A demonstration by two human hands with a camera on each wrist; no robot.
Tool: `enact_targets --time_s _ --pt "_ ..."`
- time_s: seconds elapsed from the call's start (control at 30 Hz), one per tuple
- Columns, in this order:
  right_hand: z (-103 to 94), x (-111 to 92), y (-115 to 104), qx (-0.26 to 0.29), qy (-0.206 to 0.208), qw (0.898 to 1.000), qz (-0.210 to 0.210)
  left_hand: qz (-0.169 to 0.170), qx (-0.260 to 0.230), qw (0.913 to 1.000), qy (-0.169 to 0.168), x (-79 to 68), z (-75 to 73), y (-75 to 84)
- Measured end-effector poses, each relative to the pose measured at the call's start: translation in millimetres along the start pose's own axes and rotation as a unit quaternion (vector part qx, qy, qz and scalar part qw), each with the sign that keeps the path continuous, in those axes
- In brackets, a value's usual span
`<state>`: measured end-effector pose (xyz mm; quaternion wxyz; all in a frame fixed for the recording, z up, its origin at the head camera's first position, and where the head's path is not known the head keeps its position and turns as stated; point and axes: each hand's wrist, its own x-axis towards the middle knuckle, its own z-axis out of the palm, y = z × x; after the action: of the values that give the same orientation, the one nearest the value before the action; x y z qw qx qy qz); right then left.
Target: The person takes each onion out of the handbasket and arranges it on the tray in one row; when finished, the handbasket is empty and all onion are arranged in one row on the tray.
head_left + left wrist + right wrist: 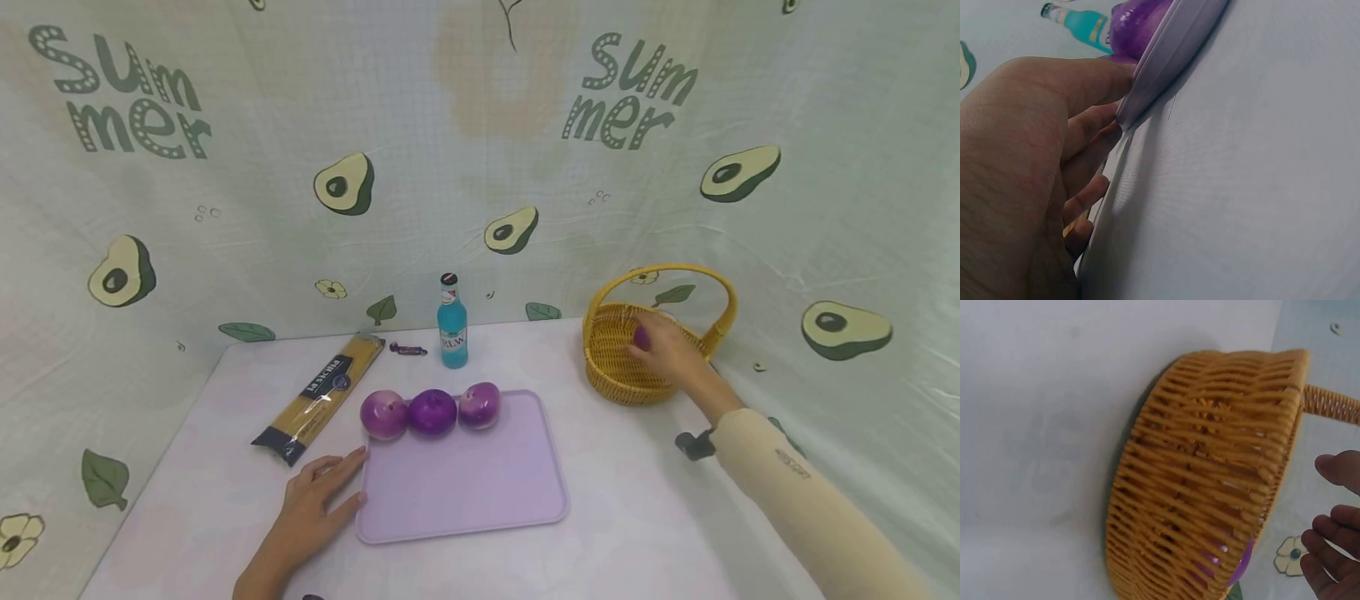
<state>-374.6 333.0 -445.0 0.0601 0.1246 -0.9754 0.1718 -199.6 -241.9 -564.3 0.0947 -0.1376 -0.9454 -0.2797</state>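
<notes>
My left hand [311,508] rests beside the lilac tray [465,487], its fairly straight fingers touching the tray's left rim. Three round purple onion-like vegetables [432,412] sit in a row along the tray's back edge. At the right, my right hand [663,346] reaches over the yellow wicker basket [626,392], under its arched handle. From the right wrist view, thumb and fingers are spread above the rim with nothing between them. Another purple vegetable [1232,565] shows through the weave, inside the basket.
Behind the tray stands a bottle of blue drink [453,333]. A wrapped candy [408,349] lies left of the bottle, and a pack of spaghetti [322,396] lies at an angle on the left. A printed cloth [420,108] hangs behind the white table [622,517].
</notes>
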Motion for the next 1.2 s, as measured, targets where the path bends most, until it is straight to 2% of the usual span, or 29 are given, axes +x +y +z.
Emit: enact_targets --time_s 0.43,0.7,1.2 --pt "4.0 3 23 -0.014 0.001 1.000 0.019 0.005 0.003 1.0000 0.002 1.6 0.1 -0.2" --pt "5.5 8 32 -0.019 -0.012 0.999 0.037 0.026 0.006 0.9994 0.020 1.8 0.8 -0.9" --pt "15.5 13 56 -0.015 -0.022 0.998 0.061 -0.008 0.004 0.9999 -0.008 2.0 0.4 -2.0"
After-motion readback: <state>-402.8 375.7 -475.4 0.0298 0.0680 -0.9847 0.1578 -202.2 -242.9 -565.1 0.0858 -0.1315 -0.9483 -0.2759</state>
